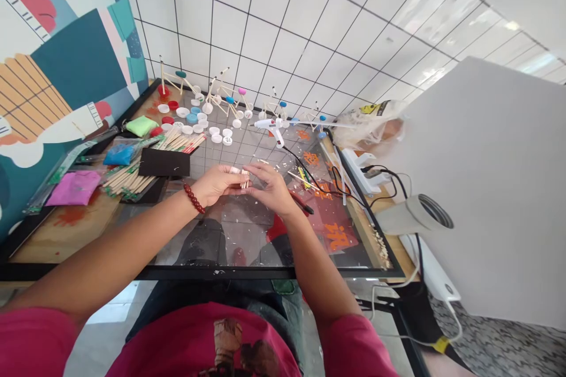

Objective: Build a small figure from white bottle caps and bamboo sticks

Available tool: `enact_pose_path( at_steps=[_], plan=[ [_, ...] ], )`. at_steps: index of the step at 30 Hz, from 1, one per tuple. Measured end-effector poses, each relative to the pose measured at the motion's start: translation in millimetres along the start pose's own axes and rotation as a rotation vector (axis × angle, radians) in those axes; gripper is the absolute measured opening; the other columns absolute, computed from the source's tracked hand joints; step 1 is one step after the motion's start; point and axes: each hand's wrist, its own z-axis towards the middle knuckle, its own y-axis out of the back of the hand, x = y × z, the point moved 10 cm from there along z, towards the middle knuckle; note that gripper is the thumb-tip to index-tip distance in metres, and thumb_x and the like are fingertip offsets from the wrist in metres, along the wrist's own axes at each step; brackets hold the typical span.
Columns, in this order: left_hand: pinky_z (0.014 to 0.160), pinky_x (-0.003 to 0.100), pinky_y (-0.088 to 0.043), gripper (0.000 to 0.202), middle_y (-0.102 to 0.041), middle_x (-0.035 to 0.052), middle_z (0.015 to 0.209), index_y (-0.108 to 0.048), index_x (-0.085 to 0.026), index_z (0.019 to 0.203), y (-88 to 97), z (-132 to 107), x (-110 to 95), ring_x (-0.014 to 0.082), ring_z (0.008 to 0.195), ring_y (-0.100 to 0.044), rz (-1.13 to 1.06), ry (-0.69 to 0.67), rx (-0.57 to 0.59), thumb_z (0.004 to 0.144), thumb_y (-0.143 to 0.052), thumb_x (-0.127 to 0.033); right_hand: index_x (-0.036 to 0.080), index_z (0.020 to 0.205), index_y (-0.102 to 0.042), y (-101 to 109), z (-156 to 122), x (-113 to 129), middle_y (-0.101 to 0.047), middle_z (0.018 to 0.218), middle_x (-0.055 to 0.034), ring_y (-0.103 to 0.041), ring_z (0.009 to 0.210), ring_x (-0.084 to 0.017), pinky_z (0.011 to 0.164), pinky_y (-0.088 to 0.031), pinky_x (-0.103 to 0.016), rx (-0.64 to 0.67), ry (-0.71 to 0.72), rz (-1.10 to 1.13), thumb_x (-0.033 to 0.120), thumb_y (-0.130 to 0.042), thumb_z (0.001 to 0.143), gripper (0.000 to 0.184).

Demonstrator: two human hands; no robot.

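Note:
My left hand [217, 184], with a dark red bead bracelet at the wrist, is closed on a small bundle of short pale wooden sticks [244, 179]. From the other side, the fingers of my right hand [270, 191] close round the same bundle. Both hands are over the middle of the glass tabletop [247, 230]. White scraps lie scattered on the glass around them. A yellow cutter [304, 177] lies to the right of my right hand, and dark-handled pliers [302, 202] are partly hidden behind its wrist.
Behind the hands lies a white glue gun [275, 126] with a trailing black cable. Bottle caps [216, 132] and stick constructions [227, 100] stand along the back. At left are wooden sticks [132, 179], a black card [164, 162] and pink clay [74, 187]. A power strip [361, 171] lies right.

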Motion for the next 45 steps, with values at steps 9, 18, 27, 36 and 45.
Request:
enact_pose_path(
  at_steps=[9, 18, 27, 36, 45],
  plan=[
    [0.07, 0.028, -0.06, 0.008, -0.074, 0.0094, 0.078, -0.072, -0.008, 0.074, -4.1, -4, 7, 0.0134, 0.065, -0.069, -0.02, 0.091, 0.02, 0.074, -0.079, -0.012, 0.025, 0.131, -0.062, -3, -1, -3, -0.064, 0.125, -0.0095, -0.059, 0.116, -0.022, 0.104, -0.045, -0.04, 0.019, -0.015, 0.042, 0.036, -0.073, 0.084, 0.05],
    [0.067, 0.028, -0.059, 0.008, -0.074, 0.0095, 0.074, -0.07, -0.008, 0.073, -3.0, -7, 12, 0.0143, 0.061, -0.069, 0.044, 0.15, -0.023, 0.073, -0.079, -0.01, 0.022, 0.118, -0.068, -5, 0, 3, -0.066, 0.12, -0.011, -0.06, 0.115, -0.023, 0.103, -0.045, -0.041, 0.027, 0.026, 0.122, 0.036, -0.078, 0.078, 0.044],
    [0.079, 0.037, -0.059, 0.017, -0.077, 0.0128, 0.09, -0.071, -0.012, 0.082, -5.9, -8, 19, 0.0185, 0.073, -0.073, -0.005, 0.23, 0.043, 0.071, -0.083, -0.017, 0.025, 0.125, -0.065, -7, -1, 0, -0.06, 0.133, -0.011, -0.055, 0.126, -0.023, 0.109, -0.042, -0.044, 0.102, 0.008, 0.175, 0.037, -0.073, 0.08, 0.047],
    [0.07, 0.029, -0.058, 0.016, -0.075, 0.0092, 0.077, -0.071, -0.011, 0.075, -2.6, -10, 14, 0.016, 0.065, -0.07, 0.095, 0.192, -0.006, 0.066, -0.084, -0.015, 0.021, 0.126, -0.065, -12, -2, -4, -0.065, 0.128, -0.0123, -0.06, 0.121, -0.023, 0.107, -0.045, -0.041, 0.135, -0.012, 0.227, 0.04, -0.079, 0.076, 0.055],
    [0.079, 0.031, -0.057, 0.022, -0.076, 0.0094, 0.084, -0.073, -0.012, 0.08, -11.5, -10, 15, 0.0174, 0.076, -0.072, -0.05, 0.189, 0.067, 0.061, -0.085, -0.008, 0.023, 0.117, -0.069, -7, 0, -3, -0.066, 0.126, -0.0119, -0.062, 0.118, -0.023, 0.104, -0.047, -0.042, 0.051, 0.009, 0.206, 0.039, -0.076, 0.077, 0.044]
  ],
)
